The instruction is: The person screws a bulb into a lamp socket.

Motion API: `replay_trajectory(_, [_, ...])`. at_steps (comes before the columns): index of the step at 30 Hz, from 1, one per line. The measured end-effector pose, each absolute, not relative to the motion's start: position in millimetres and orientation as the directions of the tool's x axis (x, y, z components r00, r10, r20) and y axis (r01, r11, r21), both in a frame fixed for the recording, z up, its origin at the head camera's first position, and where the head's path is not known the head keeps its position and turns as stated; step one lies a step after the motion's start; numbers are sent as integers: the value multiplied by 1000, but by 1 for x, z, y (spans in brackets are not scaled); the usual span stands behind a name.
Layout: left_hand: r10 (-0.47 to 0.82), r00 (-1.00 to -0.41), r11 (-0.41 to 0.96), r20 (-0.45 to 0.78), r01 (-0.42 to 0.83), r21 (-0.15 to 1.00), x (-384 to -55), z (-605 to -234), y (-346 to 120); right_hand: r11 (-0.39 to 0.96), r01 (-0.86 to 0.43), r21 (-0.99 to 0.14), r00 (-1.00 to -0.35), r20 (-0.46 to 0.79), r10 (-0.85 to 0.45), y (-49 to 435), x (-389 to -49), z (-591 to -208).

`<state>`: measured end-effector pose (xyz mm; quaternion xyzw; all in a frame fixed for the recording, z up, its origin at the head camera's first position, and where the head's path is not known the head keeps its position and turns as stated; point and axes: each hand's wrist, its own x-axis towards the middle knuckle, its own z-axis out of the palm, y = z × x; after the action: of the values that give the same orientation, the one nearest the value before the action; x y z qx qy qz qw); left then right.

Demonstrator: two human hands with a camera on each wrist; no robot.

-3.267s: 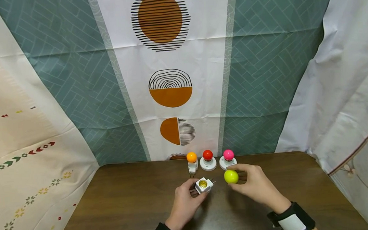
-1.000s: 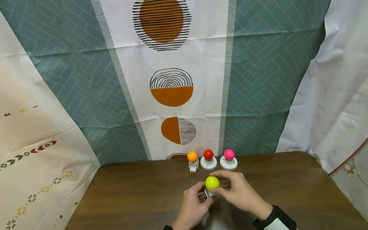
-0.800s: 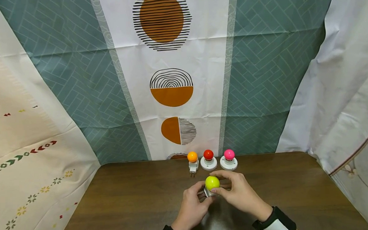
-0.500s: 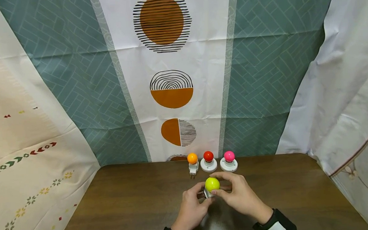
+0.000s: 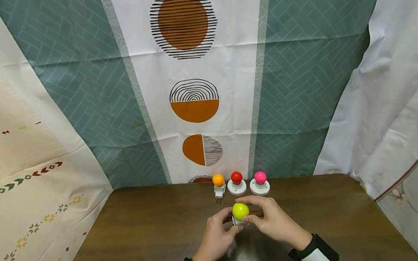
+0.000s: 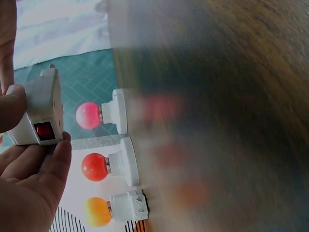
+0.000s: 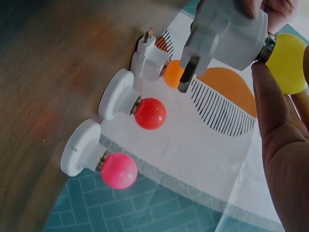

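My left hand grips a white plug-in bulb socket above the table. A red rocker switch shows on the socket's side in the left wrist view, and a metal plug prong sticks out in the right wrist view. With thumb and fingers, my right hand pinches a yellow light bulb at the socket's mouth. Part of the bulb's metal screw base is visible between yellow globe and white housing; the rest is hidden inside the socket.
Behind the hands, along the back edge of the brown wooden table, stand three bulbs. An orange bulb sits in a plug-in socket; a red bulb and a pink bulb sit on round white bases. Patterned cloth hangs behind.
Since the earliest frame, my right hand has brought the yellow bulb left to the socket's mouth, and my left hand has shifted slightly right. Over the last second both hands have stayed nearly in place.
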<state>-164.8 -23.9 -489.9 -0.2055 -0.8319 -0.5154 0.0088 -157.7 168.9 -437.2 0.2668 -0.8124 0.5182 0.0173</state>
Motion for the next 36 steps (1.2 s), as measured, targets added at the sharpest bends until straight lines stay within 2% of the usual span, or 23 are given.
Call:
replay_trajectory(10, [295, -920, 337, 257, 352, 873, -164, -487, -21, 330, -395, -857, -904, 299, -306, 165, -156, -437])
replay_trajectory(18, [294, -924, 372, 245, 347, 861, -163, -485, -20, 424, -357, -832, -934, 311, -175, 161, -153, -437])
replay_trajectory(24, [296, -923, 373, 247, 350, 859, -162, -486, -20, 483, -374, -791, -927, 302, -223, 164, -153, -439])
replay_trajectory(32, [305, -923, 337, 234, 334, 880, -163, -484, -19, 365, -491, -791, -860, 375, -345, 169, -156, -439])
replay_trajectory(36, [306, -923, 336, 235, 336, 880, -163, -485, -18, 354, -504, -788, -851, 383, -359, 168, -156, -440])
